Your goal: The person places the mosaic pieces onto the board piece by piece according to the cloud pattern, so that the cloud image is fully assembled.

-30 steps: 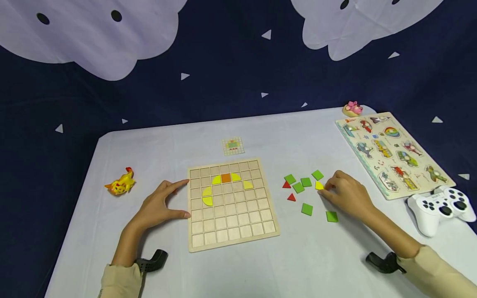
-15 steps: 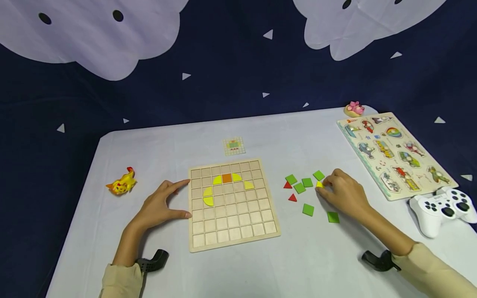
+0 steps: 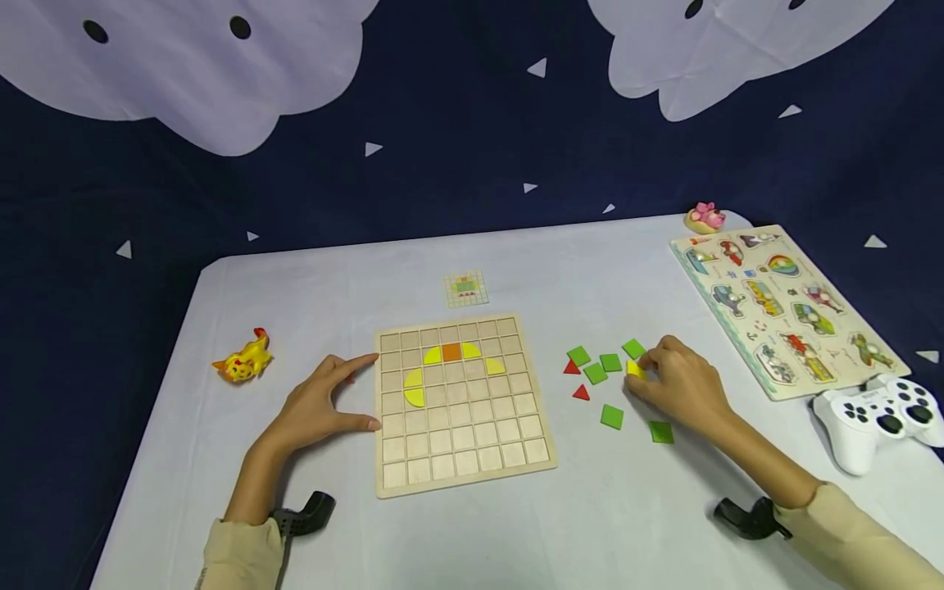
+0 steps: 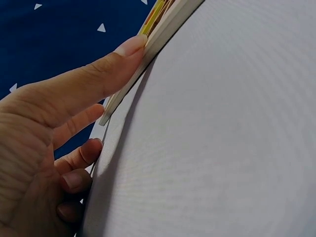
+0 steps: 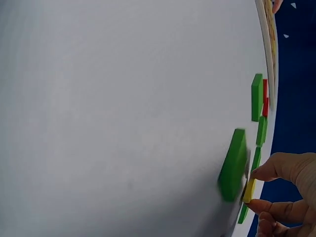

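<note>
Yellow toy (image 3: 253,358), glossy, at left. Left hand (image 3: 315,408), thumb and forefinger spread apart, touching the left edge of the board (image 3: 462,439): pale wood, square, gridded. Two red triangles (image 3: 581,393), six green squares (image 3: 611,416), flat, on the cloth-covered table (image 3: 332,299). Yellow piece (image 5: 250,191), thin, outline partly hidden, right of the board, pinched by the nearer right hand (image 3: 682,385).

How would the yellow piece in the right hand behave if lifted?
The yellow piece, pinched by the right hand, is probably stiff: no bend shows. Being small and thin, it's likely light. Its flat shape suggests it wouldn't readily roll.
</note>
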### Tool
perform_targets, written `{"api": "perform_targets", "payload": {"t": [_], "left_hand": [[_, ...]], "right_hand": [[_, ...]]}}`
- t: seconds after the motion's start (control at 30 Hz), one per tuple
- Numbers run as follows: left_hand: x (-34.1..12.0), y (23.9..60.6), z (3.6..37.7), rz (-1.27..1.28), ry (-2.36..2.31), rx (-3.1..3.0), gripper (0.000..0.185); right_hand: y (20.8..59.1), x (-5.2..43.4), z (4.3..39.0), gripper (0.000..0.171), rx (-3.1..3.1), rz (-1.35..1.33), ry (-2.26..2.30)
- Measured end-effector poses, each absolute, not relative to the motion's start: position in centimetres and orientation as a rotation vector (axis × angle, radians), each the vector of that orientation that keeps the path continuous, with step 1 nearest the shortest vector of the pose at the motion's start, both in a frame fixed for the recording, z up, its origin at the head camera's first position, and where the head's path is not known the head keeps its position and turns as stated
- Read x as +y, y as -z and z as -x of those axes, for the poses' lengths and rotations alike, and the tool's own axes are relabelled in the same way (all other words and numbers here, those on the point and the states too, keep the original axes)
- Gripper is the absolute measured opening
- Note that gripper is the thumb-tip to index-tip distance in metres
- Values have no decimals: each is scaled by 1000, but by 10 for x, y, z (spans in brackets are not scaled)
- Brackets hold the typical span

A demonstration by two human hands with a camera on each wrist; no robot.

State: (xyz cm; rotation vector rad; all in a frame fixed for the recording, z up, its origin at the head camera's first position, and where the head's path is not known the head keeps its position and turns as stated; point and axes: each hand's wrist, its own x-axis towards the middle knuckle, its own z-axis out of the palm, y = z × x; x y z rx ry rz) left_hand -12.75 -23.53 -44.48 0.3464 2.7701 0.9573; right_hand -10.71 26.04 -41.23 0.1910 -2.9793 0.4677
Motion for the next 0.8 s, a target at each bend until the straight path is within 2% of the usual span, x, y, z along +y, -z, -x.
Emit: {"api": "perform_targets", "payload": {"t": [0.53,0.8], "left_hand": [[-235,446,128,-340,-954,2770,100],[-235,445,128,-334,-951,2770,100]], "right_hand": [[408,218,107,24,-2939,-374,-563],[407,200,110,18,-2928,-404,-604]]}}
